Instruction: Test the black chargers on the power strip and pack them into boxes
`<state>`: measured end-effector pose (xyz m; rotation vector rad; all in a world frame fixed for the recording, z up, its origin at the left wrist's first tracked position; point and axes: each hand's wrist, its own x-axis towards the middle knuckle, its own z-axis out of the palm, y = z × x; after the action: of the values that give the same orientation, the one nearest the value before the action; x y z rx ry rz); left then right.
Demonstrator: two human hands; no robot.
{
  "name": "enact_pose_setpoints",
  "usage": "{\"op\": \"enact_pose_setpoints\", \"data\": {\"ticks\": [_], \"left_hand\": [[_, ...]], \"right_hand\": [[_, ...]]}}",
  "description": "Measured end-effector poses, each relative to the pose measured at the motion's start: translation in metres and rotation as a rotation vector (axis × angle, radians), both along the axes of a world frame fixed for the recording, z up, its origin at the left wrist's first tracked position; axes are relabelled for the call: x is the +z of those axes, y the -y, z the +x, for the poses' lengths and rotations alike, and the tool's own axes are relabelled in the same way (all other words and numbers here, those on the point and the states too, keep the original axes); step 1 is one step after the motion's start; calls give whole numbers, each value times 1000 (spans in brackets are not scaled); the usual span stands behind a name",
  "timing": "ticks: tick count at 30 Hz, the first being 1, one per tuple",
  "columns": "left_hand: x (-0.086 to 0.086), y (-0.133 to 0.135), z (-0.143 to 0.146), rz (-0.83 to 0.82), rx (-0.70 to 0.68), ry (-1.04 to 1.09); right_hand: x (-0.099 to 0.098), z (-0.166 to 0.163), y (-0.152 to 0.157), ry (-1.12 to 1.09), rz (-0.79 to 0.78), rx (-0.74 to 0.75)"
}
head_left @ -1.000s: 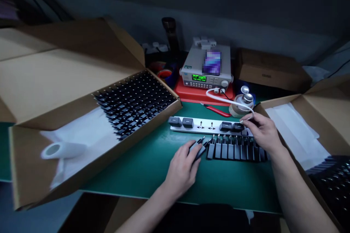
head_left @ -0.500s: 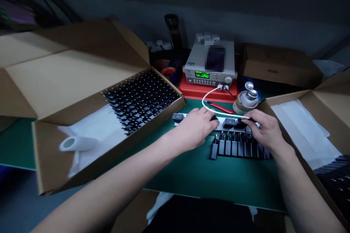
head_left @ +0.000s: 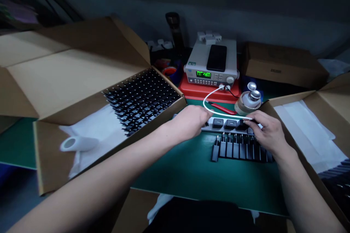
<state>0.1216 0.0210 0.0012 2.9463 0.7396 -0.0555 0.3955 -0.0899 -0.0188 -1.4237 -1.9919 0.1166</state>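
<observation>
My right hand (head_left: 264, 127) pinches the end of a white cable (head_left: 209, 108) against a black charger (head_left: 242, 124) on a white power strip (head_left: 224, 129). Two more black chargers, one (head_left: 218, 123) beside another (head_left: 232, 123), are plugged into the strip between my hands. At the strip's left part my left hand (head_left: 193, 122) is closed, its fingers curled round a dark charger, mostly hidden. In front of the strip, several black chargers (head_left: 236, 149) lie in a row on the green mat, prongs pointing away from me.
A tester (head_left: 210, 74) with a lit green display stands on a red base (head_left: 191, 93), a phone (head_left: 217, 58) on top. Open cartons hold chargers at left (head_left: 144, 102) and right (head_left: 335, 182). A metal-topped bottle (head_left: 250, 101) and red-handled tool (head_left: 222, 108) sit behind the strip.
My left hand has shifted left along the strip and its fingers have curled in, uncovering a plugged-in charger. My right hand stays with the cable end at the same charger. The tester's readout differs.
</observation>
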Motion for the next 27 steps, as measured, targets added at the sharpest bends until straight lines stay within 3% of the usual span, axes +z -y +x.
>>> {"op": "enact_pose_setpoints", "data": {"ticks": [6, 15, 21, 27], "left_hand": [[-9, 14, 10, 66, -24, -94], [-38, 35, 61, 34, 20, 351], [-34, 35, 64, -100, -111, 496], [-37, 52, 91, -92, 61, 481]], "right_hand": [[0, 0, 0, -21, -17, 6], [-2, 0, 0, -42, -23, -9], [-1, -1, 1, -39, -19, -22], [1, 6, 3, -31, -67, -127]]}}
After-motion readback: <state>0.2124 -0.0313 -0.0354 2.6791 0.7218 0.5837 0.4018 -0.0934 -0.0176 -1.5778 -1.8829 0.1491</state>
